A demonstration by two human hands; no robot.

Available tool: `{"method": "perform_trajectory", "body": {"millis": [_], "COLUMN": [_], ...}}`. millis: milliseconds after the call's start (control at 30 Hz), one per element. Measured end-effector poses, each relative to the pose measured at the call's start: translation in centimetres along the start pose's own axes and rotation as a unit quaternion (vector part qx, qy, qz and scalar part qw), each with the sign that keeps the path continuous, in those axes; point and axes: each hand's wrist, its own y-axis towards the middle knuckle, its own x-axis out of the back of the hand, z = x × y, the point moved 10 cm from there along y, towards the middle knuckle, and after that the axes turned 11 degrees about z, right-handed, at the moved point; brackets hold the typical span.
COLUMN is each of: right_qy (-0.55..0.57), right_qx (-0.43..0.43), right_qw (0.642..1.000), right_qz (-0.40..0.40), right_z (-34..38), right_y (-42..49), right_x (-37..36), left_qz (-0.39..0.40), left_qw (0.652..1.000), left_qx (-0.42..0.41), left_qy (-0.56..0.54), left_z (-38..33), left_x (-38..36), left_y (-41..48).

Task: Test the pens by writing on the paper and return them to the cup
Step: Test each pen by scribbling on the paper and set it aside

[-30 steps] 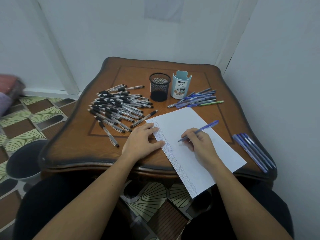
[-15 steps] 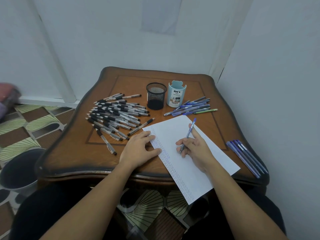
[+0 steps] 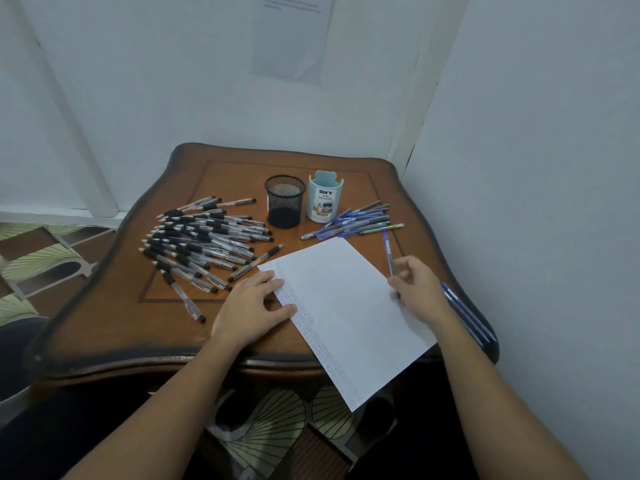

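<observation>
A white sheet of paper point(image 3: 346, 306) lies angled on the wooden table point(image 3: 114, 323), with rows of small marks along its left edge. My left hand point(image 3: 251, 303) rests flat on that edge, fingers straight. My right hand point(image 3: 417, 285) grips a blue pen point(image 3: 388, 251) at the paper's right edge, the pen pointing away from me. A black mesh cup point(image 3: 284, 201) and a light blue cup point(image 3: 325, 197) stand at the back of the table.
A heap of several black-grip pens point(image 3: 204, 237) lies left of the cups. Several blue pens point(image 3: 356, 220) lie right of the light blue cup. A few more blue pens point(image 3: 465, 313) lie at the table's right edge, close to the wall.
My right hand has moved from the middle of the paper to its right edge, and the blue pen has swung upright. My left hand has stayed on the paper.
</observation>
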Motion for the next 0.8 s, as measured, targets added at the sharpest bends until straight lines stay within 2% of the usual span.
{"method": "perform_trajectory", "body": {"millis": [67, 133, 233, 333, 433, 800], "right_qy": [-0.122, -0.161, -0.208, -0.226, -0.241, -0.241], "right_qx": [0.016, 0.003, -0.071, -0.146, -0.175, -0.137], "right_qw": [0.991, 0.983, 0.97, 0.96, 0.954, 0.96], "right_qz": [-0.044, -0.082, -0.101, -0.08, -0.036, -0.033], "right_z": [0.2, -0.7, -3.6, -6.5, -8.0, -7.3], "right_y": [-0.6, -1.2, -1.5, -1.9, -1.9, -1.9], "right_x": [3.0, 6.2, 10.4, 12.1, 11.7, 10.9], "left_qz": [-0.003, -0.002, -0.005, -0.004, -0.003, -0.004], "left_qw": [1.0, 1.0, 1.0, 1.0, 1.0, 1.0], "left_qx": [0.002, 0.0, -0.005, -0.002, 0.0, 0.006], "left_qy": [0.0, -0.004, -0.008, -0.008, -0.009, -0.016], "left_z": [0.2, 0.2, 0.0, -0.1, -0.3, -0.4], "left_x": [0.1, 0.0, 0.0, 0.0, 0.1, 0.2], "left_y": [0.0, 0.0, 0.0, 0.0, -0.1, -0.3]}}
